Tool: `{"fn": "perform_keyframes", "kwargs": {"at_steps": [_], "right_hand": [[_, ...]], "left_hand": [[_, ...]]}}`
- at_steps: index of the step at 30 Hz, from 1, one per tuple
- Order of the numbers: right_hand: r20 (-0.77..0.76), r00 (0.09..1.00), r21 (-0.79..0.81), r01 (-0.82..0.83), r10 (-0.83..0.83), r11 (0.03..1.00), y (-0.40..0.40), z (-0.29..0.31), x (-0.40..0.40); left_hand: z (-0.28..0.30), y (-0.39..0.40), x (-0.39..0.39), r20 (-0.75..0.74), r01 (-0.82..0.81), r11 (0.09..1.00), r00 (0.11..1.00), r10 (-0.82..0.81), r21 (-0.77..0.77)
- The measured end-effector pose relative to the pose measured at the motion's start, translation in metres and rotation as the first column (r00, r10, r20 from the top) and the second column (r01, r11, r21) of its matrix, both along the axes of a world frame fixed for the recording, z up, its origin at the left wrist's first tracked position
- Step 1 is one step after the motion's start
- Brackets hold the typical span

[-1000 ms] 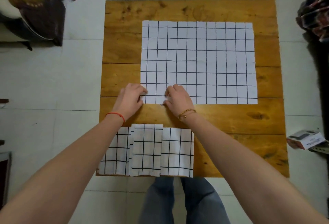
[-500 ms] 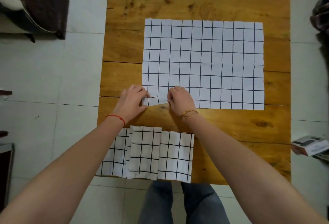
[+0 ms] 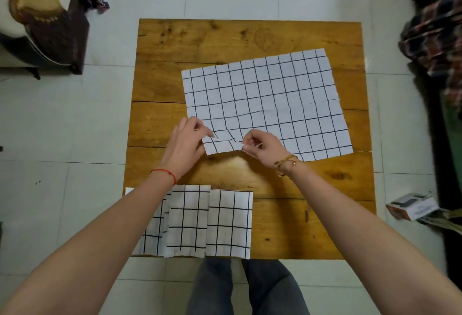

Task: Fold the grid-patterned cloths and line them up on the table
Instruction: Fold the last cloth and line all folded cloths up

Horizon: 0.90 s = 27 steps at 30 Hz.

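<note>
You are standing at a square table of knotty, honey-brown wooden planks (image 3: pixel 250 39), which is sitting on a floor of pale grey-white tiles (image 3: pixel 62 127). A large, unfolded white cloth with a thin black grid (image 3: pixel 270 99) is lying askew across the middle and right of the tabletop, its near-left corner rising off the wood and wrinkling. Along the near edge, at the left, three folded white cloths with wider black grids (image 3: pixel 200 222) are lying side by side, their edges overlapping slightly, the leftmost partly hidden under your forearm. On the tiles to the table's right, a small white and orange cardboard box (image 3: pixel 412 206) is lying.
</note>
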State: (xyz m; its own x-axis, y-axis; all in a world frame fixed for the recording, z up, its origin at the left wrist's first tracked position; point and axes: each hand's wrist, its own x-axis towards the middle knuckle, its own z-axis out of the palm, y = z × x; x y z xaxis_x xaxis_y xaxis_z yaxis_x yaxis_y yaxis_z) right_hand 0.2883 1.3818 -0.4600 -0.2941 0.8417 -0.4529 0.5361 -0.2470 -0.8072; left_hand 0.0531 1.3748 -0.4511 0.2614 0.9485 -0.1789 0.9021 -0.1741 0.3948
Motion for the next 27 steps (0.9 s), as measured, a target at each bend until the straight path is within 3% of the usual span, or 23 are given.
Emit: {"fn": "perform_keyframes", "kwargs": {"at_steps": [4, 7, 12, 15, 21, 27], "right_hand": [[0.020, 0.998, 0.027, 0.056, -0.057, 0.998, -0.006, 0.024, 0.020], [0.081, 0.997, 0.233, 0.001, -0.020, 0.972, -0.010, 0.056, 0.028], [0.346, 0.931, 0.534, -0.296, 0.114, 0.792, -0.012, 0.107, 0.027], [0.455, 0.888, 0.619, -0.370, 0.068, 0.693, -0.008, 0.130, 0.031], [0.343, 0.934, 0.726, -0.193, -0.104, 0.660, 0.002, 0.177, 0.064], [0.209, 0.952, 0.707, 0.012, -0.225, 0.707, 0.018, 0.242, 0.110]], "left_hand": [[0.023, 0.009, 0.021, 0.062, -0.002, 1.000, 0.998, 0.001, 0.022], [0.046, 0.016, 0.038, 0.076, 0.043, 0.999, 0.996, -0.045, 0.029], [0.094, 0.027, 0.071, 0.133, 0.098, 0.994, 0.986, -0.104, 0.051], [0.122, 0.034, 0.089, 0.097, 0.145, 0.987, 0.984, -0.151, 0.066], [0.181, 0.045, 0.113, 0.116, 0.152, 0.983, 0.980, -0.163, 0.099], [0.234, 0.054, 0.109, 0.059, 0.155, 0.973, 0.984, -0.167, 0.173]]}}
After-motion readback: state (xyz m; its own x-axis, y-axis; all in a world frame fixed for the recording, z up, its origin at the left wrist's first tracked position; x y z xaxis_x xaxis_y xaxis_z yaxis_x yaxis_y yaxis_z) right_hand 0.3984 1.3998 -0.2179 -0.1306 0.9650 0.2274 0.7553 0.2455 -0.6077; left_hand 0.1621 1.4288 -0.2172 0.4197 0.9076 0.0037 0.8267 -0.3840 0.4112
